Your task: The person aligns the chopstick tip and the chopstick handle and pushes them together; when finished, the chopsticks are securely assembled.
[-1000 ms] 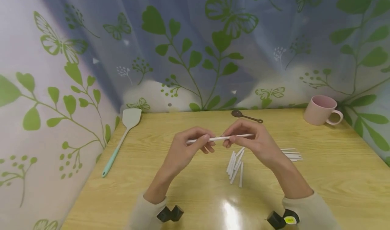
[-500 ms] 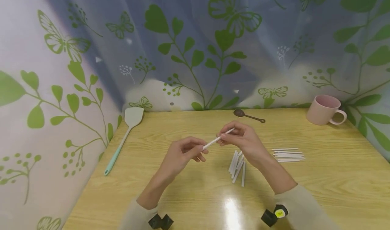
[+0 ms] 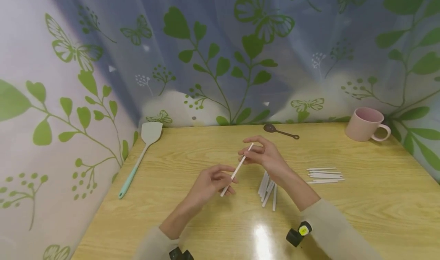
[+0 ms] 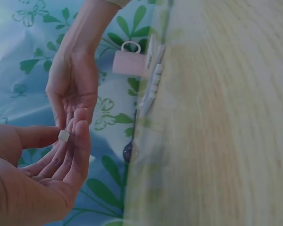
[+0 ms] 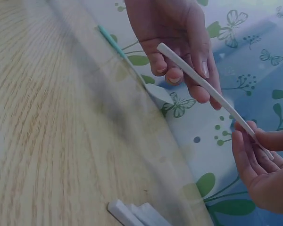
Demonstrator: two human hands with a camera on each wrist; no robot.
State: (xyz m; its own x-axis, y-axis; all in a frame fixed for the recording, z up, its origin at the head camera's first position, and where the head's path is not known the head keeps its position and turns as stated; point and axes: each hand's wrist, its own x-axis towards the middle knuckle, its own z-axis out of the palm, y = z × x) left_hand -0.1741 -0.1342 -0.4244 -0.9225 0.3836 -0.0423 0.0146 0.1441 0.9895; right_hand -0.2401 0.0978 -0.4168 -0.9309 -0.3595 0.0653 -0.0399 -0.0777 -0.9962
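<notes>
A thin white square-edged stick [image 3: 238, 170] slants between both hands above the table. My left hand [image 3: 210, 183] pinches its lower part between thumb and fingers, and the lower end sticks out below the thumb. Near the upper end, my right hand [image 3: 262, 156] pinches the same stick with thumb and fingertips. In the left wrist view the stick [image 4: 63, 135] shows end-on at the thumb tip. The right wrist view shows the stick [image 5: 198, 79] along its length. Below the right hand lies a loose pile of similar white sticks [image 3: 266, 191], partly hidden by that hand.
A second group of white sticks [image 3: 324, 175] lies side by side to the right. Farther back are a dark brown spoon [image 3: 269, 128] and a pink mug [image 3: 362, 126]. A spatula [image 3: 142, 153] with a green handle lies at the left of the wooden table [image 3: 165, 168], before a patterned curtain.
The stick has turned from nearly level to a steep slant. My left hand has lowered, and the right hand has shifted left, uncovering more of the right-hand group of sticks.
</notes>
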